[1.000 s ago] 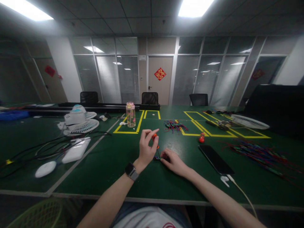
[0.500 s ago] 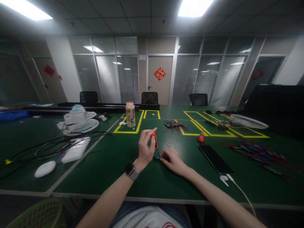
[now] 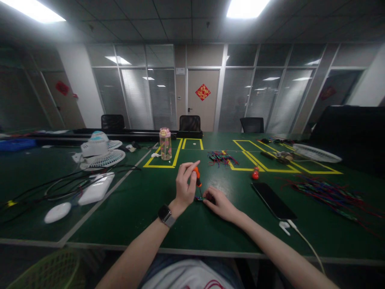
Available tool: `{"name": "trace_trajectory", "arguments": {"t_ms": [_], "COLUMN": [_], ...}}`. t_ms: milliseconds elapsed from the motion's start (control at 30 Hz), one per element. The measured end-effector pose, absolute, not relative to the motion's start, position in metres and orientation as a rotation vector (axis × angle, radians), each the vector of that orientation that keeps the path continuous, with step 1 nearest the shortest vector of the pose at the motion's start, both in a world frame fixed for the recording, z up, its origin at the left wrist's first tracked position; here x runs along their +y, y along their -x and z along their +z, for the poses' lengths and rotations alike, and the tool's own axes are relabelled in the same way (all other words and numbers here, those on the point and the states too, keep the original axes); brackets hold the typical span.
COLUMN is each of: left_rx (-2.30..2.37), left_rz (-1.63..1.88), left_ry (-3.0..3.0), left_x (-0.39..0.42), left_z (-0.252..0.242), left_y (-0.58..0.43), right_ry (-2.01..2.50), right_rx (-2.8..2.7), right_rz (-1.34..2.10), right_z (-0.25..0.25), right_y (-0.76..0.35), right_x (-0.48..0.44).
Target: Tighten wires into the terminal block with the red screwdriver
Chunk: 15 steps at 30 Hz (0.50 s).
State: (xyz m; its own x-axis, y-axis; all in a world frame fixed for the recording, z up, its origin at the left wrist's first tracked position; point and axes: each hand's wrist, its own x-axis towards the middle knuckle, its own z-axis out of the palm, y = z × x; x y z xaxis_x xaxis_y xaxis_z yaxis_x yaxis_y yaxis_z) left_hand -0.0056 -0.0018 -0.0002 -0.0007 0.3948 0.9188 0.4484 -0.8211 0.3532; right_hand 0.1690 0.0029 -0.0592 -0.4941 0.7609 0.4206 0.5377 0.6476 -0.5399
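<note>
My left hand point(image 3: 185, 185), with a watch at the wrist, is closed around the orange and black handle of a screwdriver point(image 3: 197, 176). The shaft points down at a small circuit board point(image 3: 199, 198) on the green table point(image 3: 144, 237). Low on the table to its right, my right hand point(image 3: 219, 204) is closed, thumb and fingertips pinching the board's right edge. Fingers hide part of the board, and its details are too small to make out.
Beyond my hands lie a pile of wired boards point(image 3: 221, 158) and a pink-lidded bottle point(image 3: 165, 144). To the right are a small red object point(image 3: 255, 173), a phone point(image 3: 273, 200) and a heap of wired boards point(image 3: 326, 194). Fans point(image 3: 102, 154), cables and a white mouse-like object point(image 3: 57, 212) occupy the left.
The view has shifted very slightly. Both hands, the screwdriver and the board keep nearly the same positions.
</note>
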Motion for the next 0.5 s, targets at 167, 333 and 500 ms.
{"name": "trace_trajectory", "arguments": {"t_ms": [167, 333, 500], "left_rx": [-0.923, -0.939, -0.914], "left_rz": [-1.991, -1.976, -1.972], "left_ry": [2.132, 2.100, 2.177], "left_x": [-0.0028, -0.0037, -0.0028], "left_z": [0.0010, 0.0028, 0.0021], "left_y": [0.0052, 0.0043, 0.0053], "right_ry": [1.012, 1.008, 0.992], "right_rx": [-2.219, -2.207, -2.202], "right_rz": [0.450, 0.460, 0.465], "right_z": [-0.0578, -0.0568, -0.0585], "right_y": [-0.1682, -0.1677, -0.1687], "right_x": [0.0019, 0.0012, 0.0021]}}
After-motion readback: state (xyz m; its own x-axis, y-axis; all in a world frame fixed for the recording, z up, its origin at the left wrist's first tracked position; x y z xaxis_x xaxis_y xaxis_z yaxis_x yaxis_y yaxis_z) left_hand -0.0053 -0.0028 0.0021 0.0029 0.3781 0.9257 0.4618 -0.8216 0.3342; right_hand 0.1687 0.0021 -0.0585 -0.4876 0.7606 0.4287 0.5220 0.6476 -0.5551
